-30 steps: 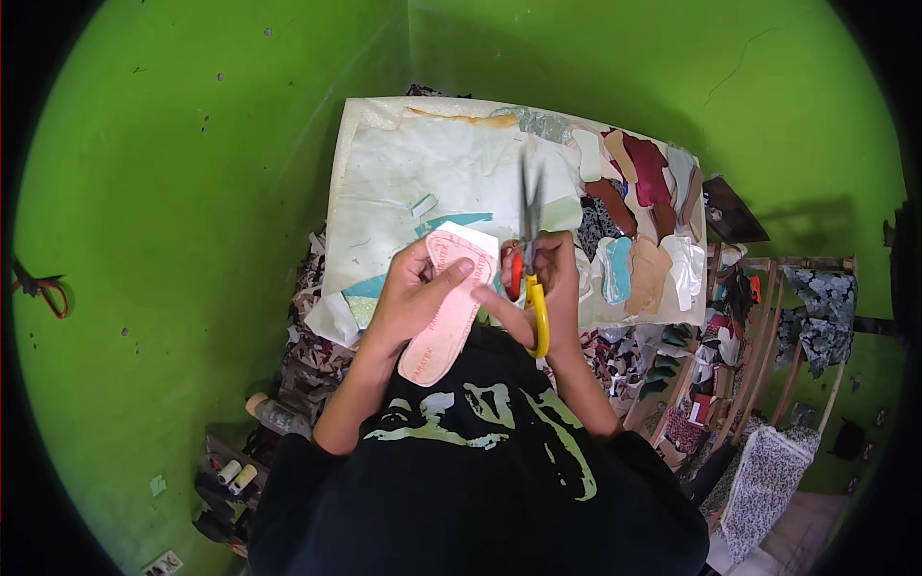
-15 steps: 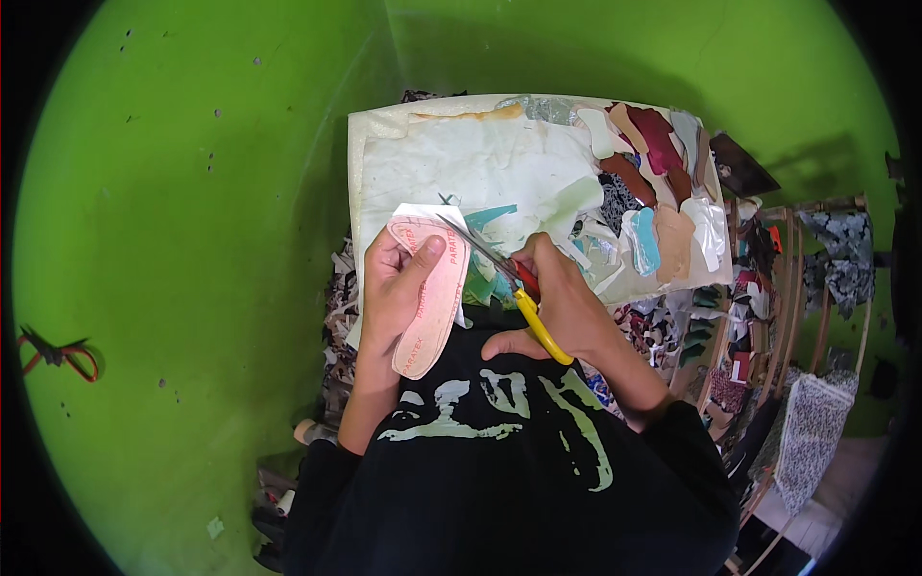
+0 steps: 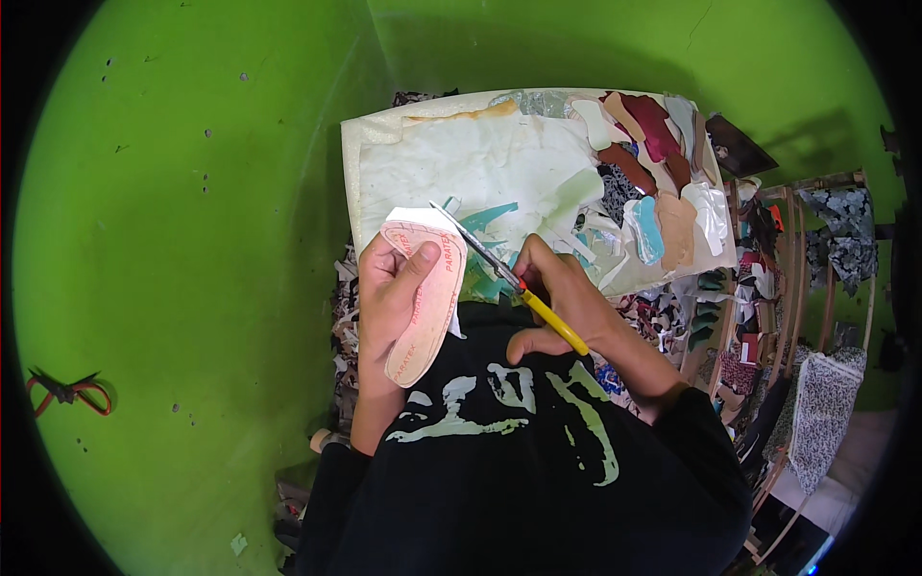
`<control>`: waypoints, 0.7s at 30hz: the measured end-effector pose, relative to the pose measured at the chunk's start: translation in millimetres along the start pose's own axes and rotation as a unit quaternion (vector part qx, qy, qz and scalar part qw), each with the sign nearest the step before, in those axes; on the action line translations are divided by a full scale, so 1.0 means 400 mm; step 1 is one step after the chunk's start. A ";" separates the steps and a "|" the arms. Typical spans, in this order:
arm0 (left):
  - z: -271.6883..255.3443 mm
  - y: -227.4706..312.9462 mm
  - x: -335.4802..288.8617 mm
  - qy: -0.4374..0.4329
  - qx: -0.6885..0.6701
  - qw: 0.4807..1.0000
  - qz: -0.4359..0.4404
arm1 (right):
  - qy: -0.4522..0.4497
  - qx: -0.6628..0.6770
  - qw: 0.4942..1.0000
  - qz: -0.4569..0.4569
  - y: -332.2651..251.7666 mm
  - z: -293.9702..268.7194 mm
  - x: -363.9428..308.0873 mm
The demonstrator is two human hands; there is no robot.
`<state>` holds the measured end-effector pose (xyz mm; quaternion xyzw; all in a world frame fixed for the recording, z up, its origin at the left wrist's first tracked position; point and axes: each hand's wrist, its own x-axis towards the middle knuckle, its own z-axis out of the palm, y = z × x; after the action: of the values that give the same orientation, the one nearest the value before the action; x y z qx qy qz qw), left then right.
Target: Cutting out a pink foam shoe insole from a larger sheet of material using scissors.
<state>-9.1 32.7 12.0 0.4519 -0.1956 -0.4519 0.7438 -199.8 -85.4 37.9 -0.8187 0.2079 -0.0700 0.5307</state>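
Note:
My left hand (image 3: 389, 298) pinches a pinkish shoe insole (image 3: 432, 312) with red print, its thumb lying on the face near the broad end. White material (image 3: 415, 216) lies behind the insole and sticks out past that end; a bit of it also shows along the right lower edge. In my right hand (image 3: 569, 298) is a pair of scissors (image 3: 555, 322) with yellow and red handles. Their blades look closed or nearly so, lying at the right corner of the white material with the tips past its edge. My right fingers are partly hidden by the handles.
Beyond my hands is a pale-covered table (image 3: 384, 182) with turquoise scraps (image 3: 495, 213) and several cut pieces in maroon, brown, tan and white at its right. A wooden rack (image 3: 789, 288) with fabrics stands to the right. Another pair of scissors (image 3: 67, 392) hangs on the green wall.
The scissor blades have come together at the white material's corner, and the handles have closed. My left hand and the insole have shifted slightly down.

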 end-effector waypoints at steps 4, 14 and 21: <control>0.001 0.001 0.009 -0.022 0.038 0.999 -0.012 | 0.027 -0.063 0.996 -0.055 -0.007 -0.004 0.000; 0.053 -0.044 0.024 0.033 0.014 0.998 0.049 | 0.110 -0.123 0.983 -0.080 -0.006 0.022 0.006; 0.042 -0.062 0.031 0.034 -0.022 0.999 0.032 | 0.074 -0.097 0.992 -0.039 -0.015 0.011 0.013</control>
<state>-26.9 9.1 -2.0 0.4441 -0.1752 -0.4162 0.7738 -192.3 -81.9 40.8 -0.8666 0.2200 -0.1304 0.4285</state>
